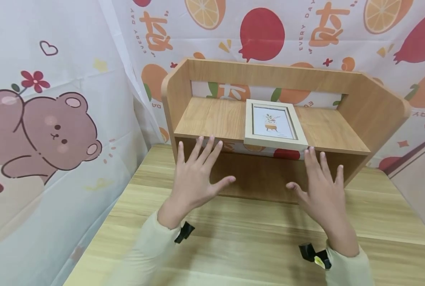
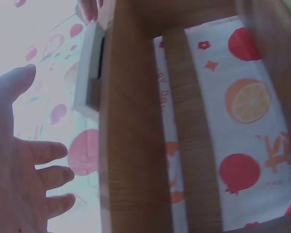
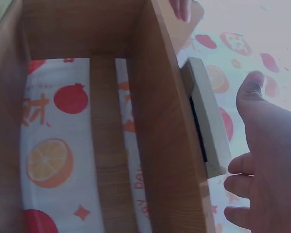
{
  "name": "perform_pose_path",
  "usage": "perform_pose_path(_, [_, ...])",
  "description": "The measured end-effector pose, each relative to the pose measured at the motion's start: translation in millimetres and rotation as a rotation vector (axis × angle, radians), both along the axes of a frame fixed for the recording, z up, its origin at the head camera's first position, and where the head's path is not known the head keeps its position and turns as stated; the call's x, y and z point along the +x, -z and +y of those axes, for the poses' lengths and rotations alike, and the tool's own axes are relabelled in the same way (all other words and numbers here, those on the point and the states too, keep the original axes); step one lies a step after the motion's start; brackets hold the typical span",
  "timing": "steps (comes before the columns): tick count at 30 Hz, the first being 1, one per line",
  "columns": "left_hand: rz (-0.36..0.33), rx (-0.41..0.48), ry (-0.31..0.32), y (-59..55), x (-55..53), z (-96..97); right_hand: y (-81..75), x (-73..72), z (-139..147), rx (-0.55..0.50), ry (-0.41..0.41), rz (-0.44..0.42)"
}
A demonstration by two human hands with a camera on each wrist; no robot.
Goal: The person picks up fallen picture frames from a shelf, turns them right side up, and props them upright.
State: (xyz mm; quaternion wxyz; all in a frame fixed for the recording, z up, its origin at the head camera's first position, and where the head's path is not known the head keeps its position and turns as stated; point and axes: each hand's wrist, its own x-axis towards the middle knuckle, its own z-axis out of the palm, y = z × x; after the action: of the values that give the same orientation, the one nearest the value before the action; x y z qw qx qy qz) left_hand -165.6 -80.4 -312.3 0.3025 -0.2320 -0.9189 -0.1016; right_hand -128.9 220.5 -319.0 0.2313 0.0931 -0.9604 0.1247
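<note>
A light wooden picture frame (image 1: 274,124) with a potted plant print lies face up on the upper board of a brown wooden desk shelf (image 1: 212,119), its front edge jutting past the board. My left hand (image 1: 194,178) is spread, palm down, before the left part of the shelf, holding nothing. My right hand (image 1: 323,194) is also spread and holds nothing; its fingertips are right by the frame's lower right corner. Seen from the right wrist, the frame (image 3: 211,116) overhangs the board beside straight fingers. From the left wrist, the left hand (image 2: 24,160) is apart from the frame (image 2: 88,68).
The shelf stands on a pale wood-grain table (image 1: 241,242). Behind it hangs a fruit-print cloth (image 1: 212,43), and on the left a curtain with a bear (image 1: 58,135). The shelf's lower compartment (image 1: 262,174) faces the hands. Black straps (image 1: 185,232) sit at both wrists.
</note>
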Motion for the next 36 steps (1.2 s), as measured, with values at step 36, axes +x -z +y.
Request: perform_pose_path(36, [-0.332, 0.110, 0.099, -48.8, -71.8, 76.5, -42.6, -74.9, 12, -0.131, 0.023, -0.108])
